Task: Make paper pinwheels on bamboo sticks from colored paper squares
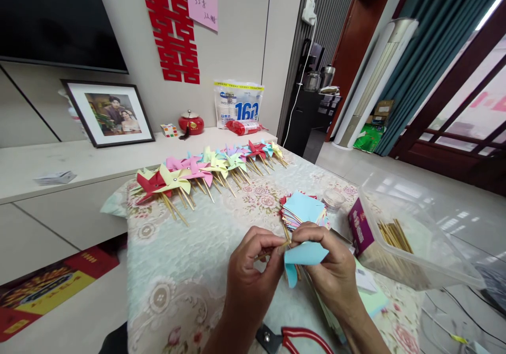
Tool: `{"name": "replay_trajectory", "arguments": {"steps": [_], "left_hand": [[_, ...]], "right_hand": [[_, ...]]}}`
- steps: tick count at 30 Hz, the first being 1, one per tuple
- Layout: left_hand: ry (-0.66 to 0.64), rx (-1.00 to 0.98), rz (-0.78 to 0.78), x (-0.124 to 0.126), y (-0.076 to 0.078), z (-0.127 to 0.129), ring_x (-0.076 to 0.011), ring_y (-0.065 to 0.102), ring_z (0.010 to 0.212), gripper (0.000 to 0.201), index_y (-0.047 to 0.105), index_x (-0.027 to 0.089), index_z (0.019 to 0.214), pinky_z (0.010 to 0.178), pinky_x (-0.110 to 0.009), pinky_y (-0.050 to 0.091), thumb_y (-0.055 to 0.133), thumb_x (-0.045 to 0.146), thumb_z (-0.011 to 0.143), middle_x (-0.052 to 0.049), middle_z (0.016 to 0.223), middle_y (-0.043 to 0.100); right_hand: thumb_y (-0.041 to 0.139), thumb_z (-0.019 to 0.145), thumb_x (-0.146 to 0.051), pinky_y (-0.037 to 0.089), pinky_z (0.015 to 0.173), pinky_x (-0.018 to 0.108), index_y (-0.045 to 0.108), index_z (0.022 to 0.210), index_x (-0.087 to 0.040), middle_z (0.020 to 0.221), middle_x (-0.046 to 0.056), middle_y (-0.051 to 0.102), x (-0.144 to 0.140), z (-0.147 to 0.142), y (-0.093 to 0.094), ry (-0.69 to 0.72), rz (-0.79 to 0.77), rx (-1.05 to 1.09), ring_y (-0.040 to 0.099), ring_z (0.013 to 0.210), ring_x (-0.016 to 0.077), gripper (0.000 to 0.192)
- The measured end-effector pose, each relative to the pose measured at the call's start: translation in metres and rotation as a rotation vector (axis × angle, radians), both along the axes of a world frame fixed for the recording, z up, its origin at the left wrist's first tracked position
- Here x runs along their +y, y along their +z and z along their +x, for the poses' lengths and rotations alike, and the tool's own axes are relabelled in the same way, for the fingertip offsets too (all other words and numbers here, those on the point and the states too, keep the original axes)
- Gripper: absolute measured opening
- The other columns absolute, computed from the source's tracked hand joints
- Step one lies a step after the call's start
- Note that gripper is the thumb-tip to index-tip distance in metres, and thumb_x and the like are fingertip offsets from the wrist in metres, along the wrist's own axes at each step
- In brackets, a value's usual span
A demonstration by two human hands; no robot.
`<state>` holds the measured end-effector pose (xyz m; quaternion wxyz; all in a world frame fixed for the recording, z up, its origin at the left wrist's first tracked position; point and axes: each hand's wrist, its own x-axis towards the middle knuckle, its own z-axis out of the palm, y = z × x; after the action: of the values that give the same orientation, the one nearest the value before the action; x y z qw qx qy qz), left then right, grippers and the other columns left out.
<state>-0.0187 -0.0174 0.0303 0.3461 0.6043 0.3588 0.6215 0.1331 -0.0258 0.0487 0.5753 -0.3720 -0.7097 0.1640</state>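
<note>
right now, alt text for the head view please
Two hands work over a floral-clothed table: the left hand pinches a thin stick and the right hand holds a folded blue paper against it. A row of finished pinwheels lies beyond, paper squares and a clear tub of sticks to the right.

Beige wall with black TV (59, 21), red paper-cut (172, 27), pink note (202, 1). Framed photo (108, 112) leans on low white cabinet (59, 185). Teal curtains (427, 42), daylit glass door (474, 101), glossy pale floor (356, 164).

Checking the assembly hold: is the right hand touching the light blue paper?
Touching. The head view shows the right hand with fingers pinching the top edge of the light blue paper.
</note>
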Motion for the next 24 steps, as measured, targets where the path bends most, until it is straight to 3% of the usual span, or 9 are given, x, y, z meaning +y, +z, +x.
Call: {"name": "replay_trajectory", "arguments": {"steps": [4,24], "left_hand": [[0.054,0.06,0.096,-0.0016,0.0011,-0.0012,-0.0134,0.062,0.069,0.011,0.073,0.022,0.084,0.063,-0.021,0.047,0.067,0.013,0.084,-0.001,0.076,0.065],[0.207,0.248,0.262,-0.0083,0.0046,-0.0007,-0.0162,0.064,0.075,0.014,0.069,0.021,0.092,0.066,-0.024,0.051,0.06,0.011,0.088,-0.003,0.082,0.065]], "right_hand": [[0.059,0.089,-0.009,0.051,0.073,0.029,0.068,0.106,-0.026,0.085,0.001,0.07,0.0008,0.001,-0.0015,0.016,0.021,-0.05,0.066,0.081,0.0182,0.025],[0.055,0.09,-0.008,0.049,0.072,0.027,0.067,0.099,-0.024,0.088,0.001,0.066,0.0019,0.0005,-0.0027,0.015,0.031,-0.037,0.064,0.081,0.0162,0.023]]}}
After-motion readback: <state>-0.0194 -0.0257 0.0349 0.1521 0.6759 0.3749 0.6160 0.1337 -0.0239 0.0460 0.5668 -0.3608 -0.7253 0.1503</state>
